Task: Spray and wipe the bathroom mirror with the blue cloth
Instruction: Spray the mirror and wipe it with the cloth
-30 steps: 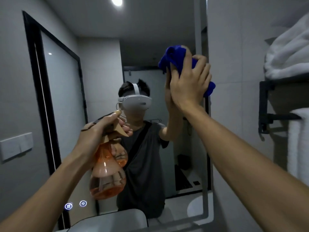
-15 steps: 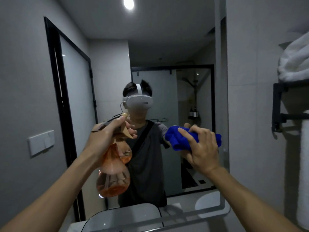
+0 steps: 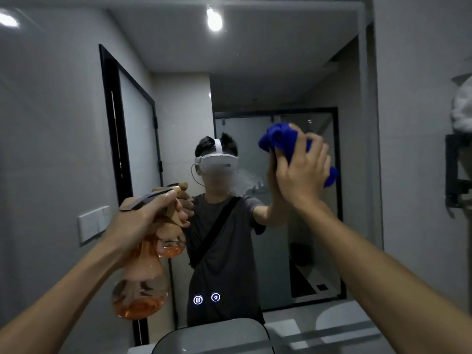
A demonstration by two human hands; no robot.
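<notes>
The bathroom mirror fills most of the view and reflects a person wearing a white headset. My right hand presses a bunched blue cloth against the glass at the right of the mirror, at head height. A wet smear shows on the glass just left of that hand. My left hand grips the tan trigger head of an orange see-through spray bottle, held in front of the mirror's lower left, nozzle toward the glass. The bottle holds some orange liquid at its bottom.
Two lit touch icons glow near the mirror's lower middle. A black wall rack with white towels hangs at the far right. A wall switch plate sits left. A basin rim lies below the mirror.
My right hand rose with the blue cloth from chest height back up to head height on the glass. A wet smear now shows beside it. The left hand keeps holding the bottle.
</notes>
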